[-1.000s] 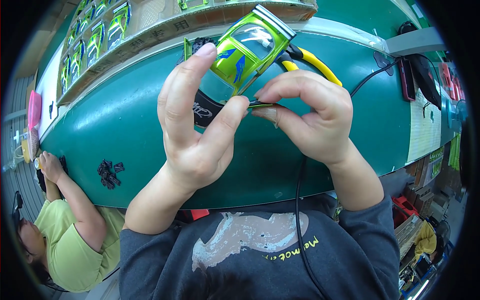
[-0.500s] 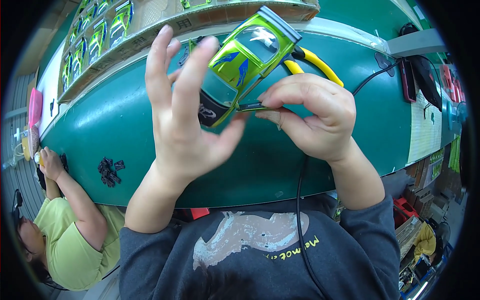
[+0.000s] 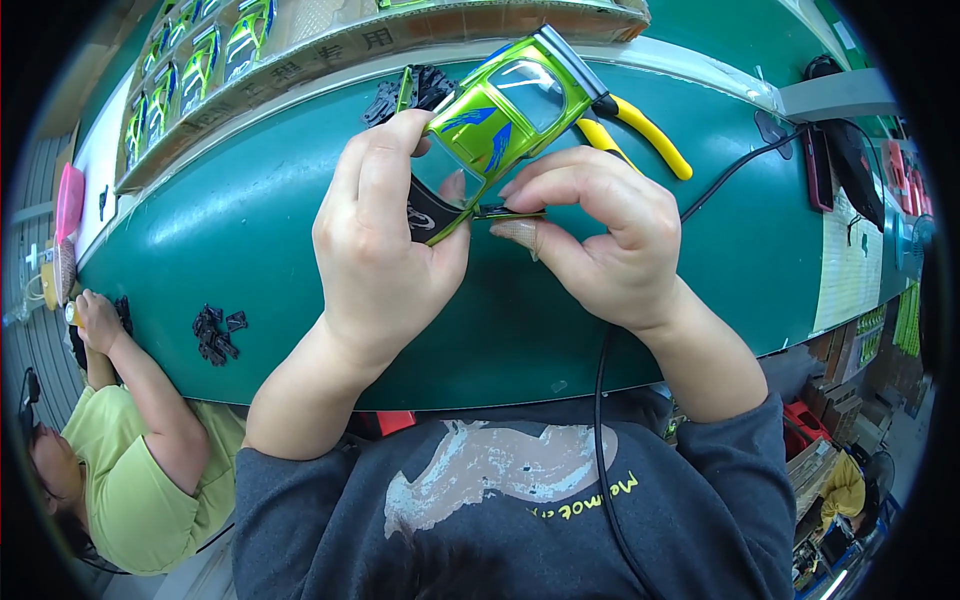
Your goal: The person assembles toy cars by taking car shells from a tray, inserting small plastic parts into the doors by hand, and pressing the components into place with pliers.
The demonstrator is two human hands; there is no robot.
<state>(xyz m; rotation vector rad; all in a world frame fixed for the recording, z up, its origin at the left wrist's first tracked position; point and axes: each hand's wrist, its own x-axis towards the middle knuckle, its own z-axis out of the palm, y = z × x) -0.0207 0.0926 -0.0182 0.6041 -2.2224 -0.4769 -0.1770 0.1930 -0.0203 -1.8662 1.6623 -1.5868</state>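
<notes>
- Left hand (image 3: 385, 225) curls around the dark end of a green toy car shell (image 3: 500, 132), held tilted above the table, its far fingers hidden behind it.
- Right hand (image 3: 610, 225) pinches a small dark strip (image 3: 511, 212) at the shell's corner; I can't make out whether they're joined.
- Yellow-handled pliers (image 3: 650, 138) lie beyond, partly covered.
- Green table (image 3: 250, 235): black pieces (image 3: 216, 335) heaped at left; a cardboard tray (image 3: 300, 82) of shells, cut off above.
- A co-worker (image 3: 150, 480) in lime sits left.
- Half a second ago the left hand's fingers were spread; now they've closed in.
</notes>
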